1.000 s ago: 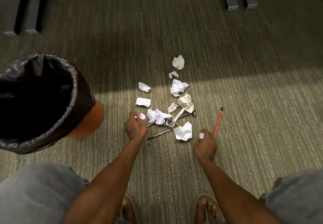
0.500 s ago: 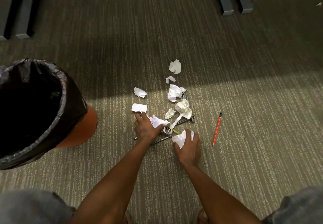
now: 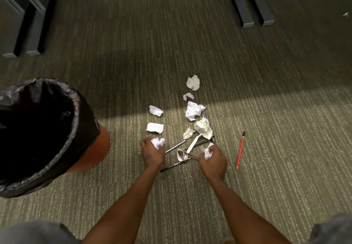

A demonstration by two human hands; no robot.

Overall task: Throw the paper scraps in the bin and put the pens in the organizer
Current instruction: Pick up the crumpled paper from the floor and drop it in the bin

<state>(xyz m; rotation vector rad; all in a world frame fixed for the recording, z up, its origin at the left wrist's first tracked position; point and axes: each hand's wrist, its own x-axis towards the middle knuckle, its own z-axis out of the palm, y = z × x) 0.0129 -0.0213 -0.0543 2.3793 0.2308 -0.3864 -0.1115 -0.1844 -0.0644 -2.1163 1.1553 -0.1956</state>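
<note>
Both arms reach down to the carpet — left hand and right hand each grip crumpled paper.

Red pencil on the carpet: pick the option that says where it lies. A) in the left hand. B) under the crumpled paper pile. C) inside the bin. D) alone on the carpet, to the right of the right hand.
D: the red pencil lies by itself on the carpet, to the right of the right hand, which grips a paper scrap; it is apart from the paper pile and far from the bin.
</note>
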